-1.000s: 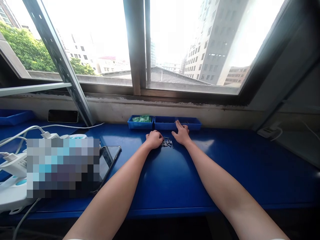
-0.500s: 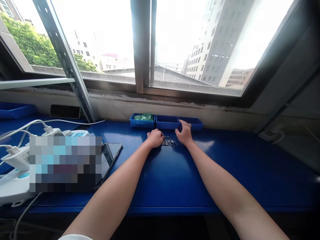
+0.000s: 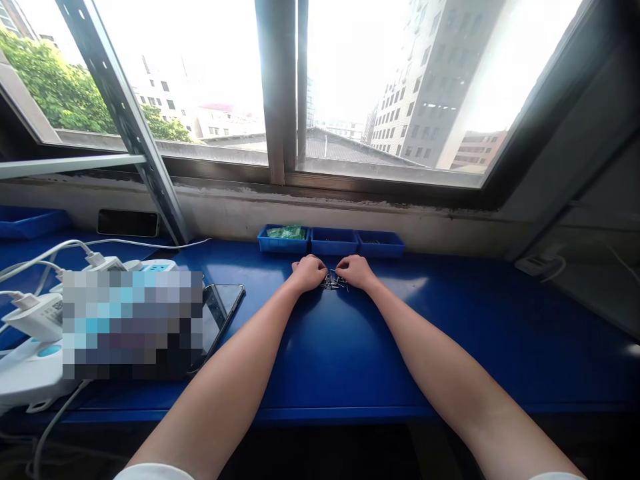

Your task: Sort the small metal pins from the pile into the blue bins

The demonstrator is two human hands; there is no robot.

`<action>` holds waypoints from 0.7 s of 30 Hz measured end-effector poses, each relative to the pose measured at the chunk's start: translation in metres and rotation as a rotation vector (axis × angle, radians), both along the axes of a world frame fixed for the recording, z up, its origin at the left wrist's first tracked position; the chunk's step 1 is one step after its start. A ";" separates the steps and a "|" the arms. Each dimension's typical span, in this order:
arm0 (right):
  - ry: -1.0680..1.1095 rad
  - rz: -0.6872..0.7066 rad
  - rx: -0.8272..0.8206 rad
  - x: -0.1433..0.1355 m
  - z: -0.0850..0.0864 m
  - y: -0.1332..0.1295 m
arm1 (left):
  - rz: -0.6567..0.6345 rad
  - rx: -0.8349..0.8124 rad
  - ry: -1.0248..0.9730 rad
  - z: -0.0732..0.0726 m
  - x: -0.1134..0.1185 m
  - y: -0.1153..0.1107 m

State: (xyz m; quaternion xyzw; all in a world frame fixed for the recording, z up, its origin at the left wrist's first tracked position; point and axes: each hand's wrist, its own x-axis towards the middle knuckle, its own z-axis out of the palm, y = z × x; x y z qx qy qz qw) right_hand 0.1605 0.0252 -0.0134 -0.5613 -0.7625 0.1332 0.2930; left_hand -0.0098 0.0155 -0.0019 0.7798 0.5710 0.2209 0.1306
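- The left hand [image 3: 309, 274] is curled, thumb and fingers drawn in at the left side of the pile; whether it grips a piece I cannot tell.
- The right hand [image 3: 356, 272] is bent downward, thumb and forefinger close together at the pile's right side; I cannot tell if anything is pinched there.
- The metal pieces [image 3: 332, 283], small and thin, lie in a loose pile on the table [image 3: 345, 360], between the two hands.
- Behind the hands, a narrow strip of table leads to three blue bins in a row: the left bin [image 3: 283, 247] with green packets [image 3: 287, 232], then the middle bin [image 3: 334, 249] and the right bin [image 3: 381, 250], both with small bits inside.
- The bins stand near the wall [image 3: 225, 210], which bounds reach at the back.
- The table's front edge runs beneath both forearms; broad blue surface stretches between them and off to the right.
- Room is tighter on the left: a phone [image 3: 227, 303] lies near the left forearm, and the power strip [image 3: 25, 377] sits beyond it.
- A charger [image 3: 37, 319] on the strip bears fine print, too small to read; a pixelated block hides whatever is beside it.
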 end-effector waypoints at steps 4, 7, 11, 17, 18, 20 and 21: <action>-0.017 -0.063 -0.074 -0.003 0.000 -0.001 | 0.015 0.003 -0.014 0.001 0.001 -0.001; -0.029 -0.078 -0.101 -0.006 0.000 -0.002 | 0.026 0.038 -0.024 -0.001 0.001 0.001; -0.052 -0.074 -0.139 -0.008 0.002 -0.004 | 0.037 0.081 -0.029 -0.004 0.001 0.002; -0.116 -0.073 -0.087 -0.009 -0.001 -0.004 | 0.018 0.108 -0.062 -0.007 0.001 0.003; -0.112 -0.064 -0.063 -0.010 -0.003 -0.004 | 0.010 0.115 -0.066 -0.007 0.002 0.002; -0.096 -0.039 -0.007 -0.010 -0.006 -0.003 | -0.002 0.124 -0.062 -0.007 0.003 0.002; -0.082 -0.025 0.022 -0.010 -0.007 -0.003 | -0.006 0.126 -0.054 -0.007 0.004 0.001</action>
